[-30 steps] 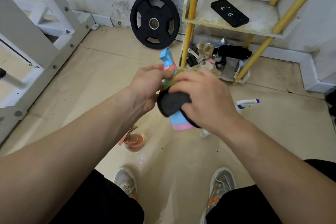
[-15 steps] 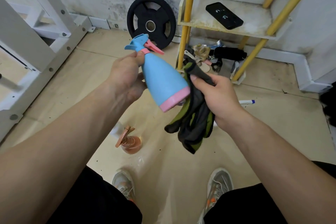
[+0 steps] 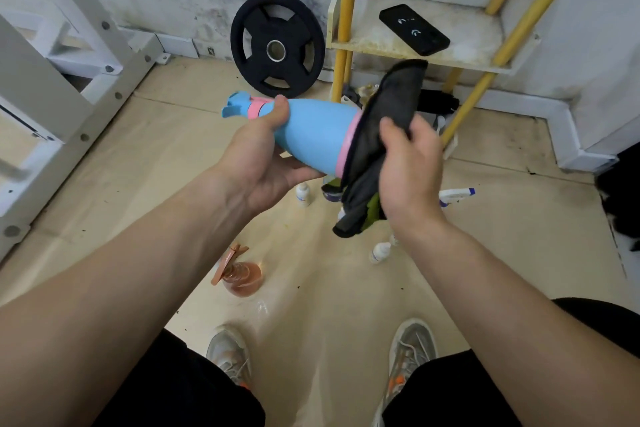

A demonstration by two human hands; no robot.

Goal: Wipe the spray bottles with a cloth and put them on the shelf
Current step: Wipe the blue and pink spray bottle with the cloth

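A light blue spray bottle (image 3: 313,135) with a pink base ring and pink trigger lies on its side in the air, nozzle to the left. My left hand (image 3: 258,163) grips it around the neck and upper body. My right hand (image 3: 410,173) holds a black and green cloth (image 3: 377,146) against the bottle's bottom. The yellow-legged shelf (image 3: 415,48) stands behind, its white board holding a black phone (image 3: 414,29). An orange spray bottle (image 3: 239,274) and a white spray bottle with a blue nozzle (image 3: 455,194) stand or lie on the floor below.
A black weight plate (image 3: 277,45) leans on the wall left of the shelf. Small white bottles (image 3: 303,194) (image 3: 379,251) lie on the floor. Clutter sits under the shelf. A white metal rack (image 3: 69,80) is at the left. My shoes (image 3: 230,354) show below.
The blue bottle has been turned from tilted nozzle-up to lying sideways. My right hand has brought the hanging cloth up and over the bottle's base.
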